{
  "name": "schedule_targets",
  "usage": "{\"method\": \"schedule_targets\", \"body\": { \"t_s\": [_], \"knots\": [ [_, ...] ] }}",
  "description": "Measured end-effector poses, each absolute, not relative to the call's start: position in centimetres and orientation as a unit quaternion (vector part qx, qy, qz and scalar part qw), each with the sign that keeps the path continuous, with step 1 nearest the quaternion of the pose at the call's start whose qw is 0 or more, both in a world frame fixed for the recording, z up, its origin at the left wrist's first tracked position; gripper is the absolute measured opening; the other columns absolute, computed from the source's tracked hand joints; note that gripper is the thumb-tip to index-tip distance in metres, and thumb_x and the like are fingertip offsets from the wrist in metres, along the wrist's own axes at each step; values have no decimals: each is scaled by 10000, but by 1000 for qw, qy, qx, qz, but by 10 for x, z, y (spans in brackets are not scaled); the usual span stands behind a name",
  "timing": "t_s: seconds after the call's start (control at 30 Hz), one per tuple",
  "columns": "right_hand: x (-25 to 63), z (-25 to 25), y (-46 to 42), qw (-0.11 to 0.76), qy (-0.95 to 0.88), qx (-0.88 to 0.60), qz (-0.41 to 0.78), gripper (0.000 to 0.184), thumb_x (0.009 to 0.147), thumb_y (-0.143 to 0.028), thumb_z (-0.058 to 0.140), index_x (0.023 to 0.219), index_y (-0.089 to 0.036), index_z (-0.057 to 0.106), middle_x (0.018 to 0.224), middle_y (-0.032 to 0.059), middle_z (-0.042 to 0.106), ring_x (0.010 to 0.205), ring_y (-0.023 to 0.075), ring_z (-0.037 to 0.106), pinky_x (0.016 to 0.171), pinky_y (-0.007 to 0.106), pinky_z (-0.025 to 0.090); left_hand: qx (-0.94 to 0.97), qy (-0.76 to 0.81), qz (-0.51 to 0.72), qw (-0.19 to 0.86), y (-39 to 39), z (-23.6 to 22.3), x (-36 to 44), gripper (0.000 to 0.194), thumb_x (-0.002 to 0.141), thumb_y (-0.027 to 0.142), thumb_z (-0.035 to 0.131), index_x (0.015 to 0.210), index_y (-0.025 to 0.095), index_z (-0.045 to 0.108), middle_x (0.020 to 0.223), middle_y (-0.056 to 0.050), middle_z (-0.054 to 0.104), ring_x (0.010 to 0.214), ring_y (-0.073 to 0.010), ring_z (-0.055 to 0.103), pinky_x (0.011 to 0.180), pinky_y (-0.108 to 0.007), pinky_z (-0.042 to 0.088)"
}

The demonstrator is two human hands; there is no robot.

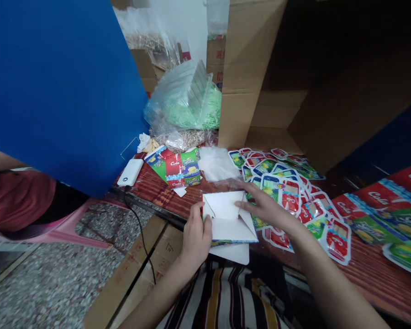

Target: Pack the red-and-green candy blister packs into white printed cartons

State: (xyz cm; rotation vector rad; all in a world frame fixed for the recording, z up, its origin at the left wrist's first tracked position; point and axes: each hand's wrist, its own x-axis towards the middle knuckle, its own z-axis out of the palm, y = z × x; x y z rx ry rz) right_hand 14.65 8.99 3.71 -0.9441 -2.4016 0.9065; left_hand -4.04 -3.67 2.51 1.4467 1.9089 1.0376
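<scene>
Blue board (55, 87) at 10 o'clock; cardboard box (260, 77) at 1. Sachets (287, 187) reading "Cola" cover the surface (157, 192) at 3. Centre: white carton (228, 219), left hand (196, 237) clamped on its edge, right hand (265, 205) fingers spread, pressing its flap.

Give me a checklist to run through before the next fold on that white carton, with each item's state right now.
1. Left hand grips the white carton at its left edge: ok.
2. Right hand rests on the carton's right flap: ok.
3. Carton sits on the table edge, partly overhanging: not ok.
4. Sachets crowd the carton's right side: not ok.
5. Finished printed box lies apart, behind: ok.
6. Bottom flaps locked: cannot tell.
</scene>
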Motion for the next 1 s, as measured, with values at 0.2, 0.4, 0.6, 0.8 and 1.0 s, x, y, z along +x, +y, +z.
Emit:
{"method": "schedule_targets", "body": {
  "t_s": [0.2, 0.4, 0.6, 0.8, 1.0],
  "knots": [
    [147, 24, 82, 212, -816, -403, 357, 602, 814, -406, 626, 1362, -234, 443, 1330, 121, 509, 1260, 286, 467, 1053, 486, 378, 529, 702, 400, 260, -37, 26, -39, 310, 922, 262, 376, 1213, 173, 429, 1234, -125, 556, 1162, -238, 529, 982, -413, 405],
    [156, 25, 69, 261, -699, -451, 490, 714, 817, -550, 607, 1426, -292, 340, 1419, 97, 460, 1270, 278, 474, 1029, 488, 424, 490, 691, 446, 291, -50, 25, -42, 348, 926, 287, 399, 1264, 208, 417, 1247, -92, 564, 1132, -207, 552, 962, -374, 433],
    [149, 44, 44, 310, -620, -428, 580, 568, 861, -512, 560, 1372, -307, 423, 1411, 80, 485, 1230, 250, 522, 976, 429, 486, 538, 705, 370, 276, -68, 47, -47, 551, 932, 358, 411, 1452, 272, 252, 1397, -105, 365, 1282, -241, 449, 1038, -402, 387],
    [150, 35, 45, 359, -576, -405, 612, 600, 823, -447, 625, 1365, -312, 404, 1422, 83, 472, 1225, 267, 532, 962, 441, 494, 551, 705, 313, 319, -69, 61, -58, 794, 867, 506, 517, 1505, 301, 93, 1354, -127, 389, 1222, -291, 501, 978, -442, 438],
    [136, 63, 9, 452, -600, -344, 564, 571, 797, -382, 668, 1306, -389, 411, 1421, 50, 443, 1186, 287, 554, 868, 475, 554, 567, 654, 373, 334, -69, 63, -57, 531, 940, 489, 361, 1397, 222, 392, 1352, -130, 447, 1281, -256, 449, 1060, -428, 384]
  ]
}}
